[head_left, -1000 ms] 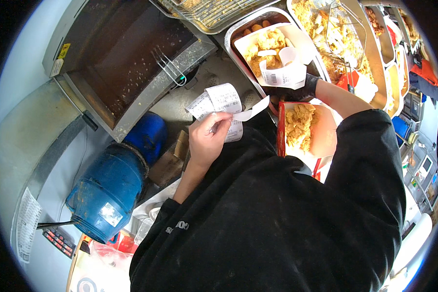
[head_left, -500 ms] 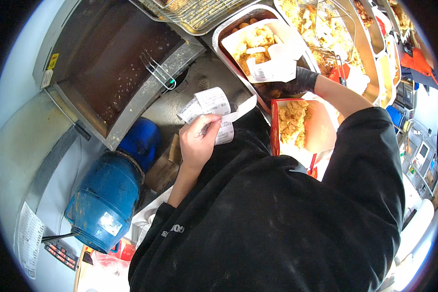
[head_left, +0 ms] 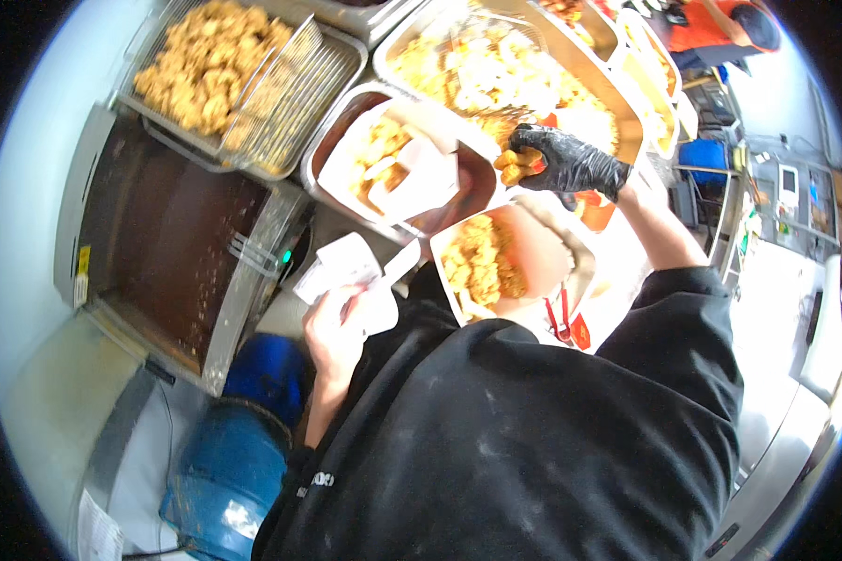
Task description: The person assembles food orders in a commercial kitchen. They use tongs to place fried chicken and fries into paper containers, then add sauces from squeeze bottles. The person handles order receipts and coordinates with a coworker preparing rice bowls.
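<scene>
White paper slips [head_left: 341, 271] pinched in left hand [head_left: 332, 327]; gloved right hand [head_left: 561, 161] grips fried pieces [head_left: 515, 166].

free: gap above open food box [head_left: 505, 266] | blocked: steel pan [head_left: 398, 164] at left; big food tray [head_left: 515, 75] behind; fry basket [head_left: 243, 84] far left; pans packed edge to edge

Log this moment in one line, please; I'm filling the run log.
left hand: holds paper slips | right hand: black glove, grips fried pieces above open box
</scene>
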The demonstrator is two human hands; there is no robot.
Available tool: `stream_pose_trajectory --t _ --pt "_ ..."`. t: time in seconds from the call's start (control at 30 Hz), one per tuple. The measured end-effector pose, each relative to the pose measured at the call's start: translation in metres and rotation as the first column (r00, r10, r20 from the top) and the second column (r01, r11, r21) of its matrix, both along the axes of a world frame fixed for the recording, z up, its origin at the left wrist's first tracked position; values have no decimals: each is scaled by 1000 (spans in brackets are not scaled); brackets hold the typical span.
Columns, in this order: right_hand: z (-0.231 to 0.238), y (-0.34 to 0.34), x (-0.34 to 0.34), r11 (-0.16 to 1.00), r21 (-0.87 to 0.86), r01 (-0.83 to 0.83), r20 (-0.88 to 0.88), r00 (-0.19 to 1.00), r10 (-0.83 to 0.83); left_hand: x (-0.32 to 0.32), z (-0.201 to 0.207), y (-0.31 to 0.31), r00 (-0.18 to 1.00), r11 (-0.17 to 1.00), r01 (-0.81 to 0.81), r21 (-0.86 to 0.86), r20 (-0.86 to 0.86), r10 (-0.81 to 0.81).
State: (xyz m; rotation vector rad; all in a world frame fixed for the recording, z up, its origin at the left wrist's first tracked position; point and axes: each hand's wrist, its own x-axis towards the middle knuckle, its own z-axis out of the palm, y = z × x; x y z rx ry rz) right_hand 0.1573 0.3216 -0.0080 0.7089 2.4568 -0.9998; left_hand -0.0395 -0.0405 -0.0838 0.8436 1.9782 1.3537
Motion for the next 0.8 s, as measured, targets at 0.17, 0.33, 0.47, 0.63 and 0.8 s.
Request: stream_pose_trajectory --t 0.17,0.33,0.47,0.63,0.8 --pt "16 30 98 875 120 470 -228 871 -436 6 17 16 996 996 86 -30 7 -85" --pt "-16 68 169 746 257 614 -150 788 -597 16 19 15 994 995 70 -68 -80 -76" --pt "-70 93 192 876 83 475 -147 875 -461 21 20 14 990 993 51 -108 -122 -64" --pt "-71 107 195 836 28 547 -115 833 -541 27 28 18 984 990 62 -123 -160 -82" --pt "-56 132 199 816 59 575 -209 806 -553 31 32 22 988 992 59 -114 -136 -74"
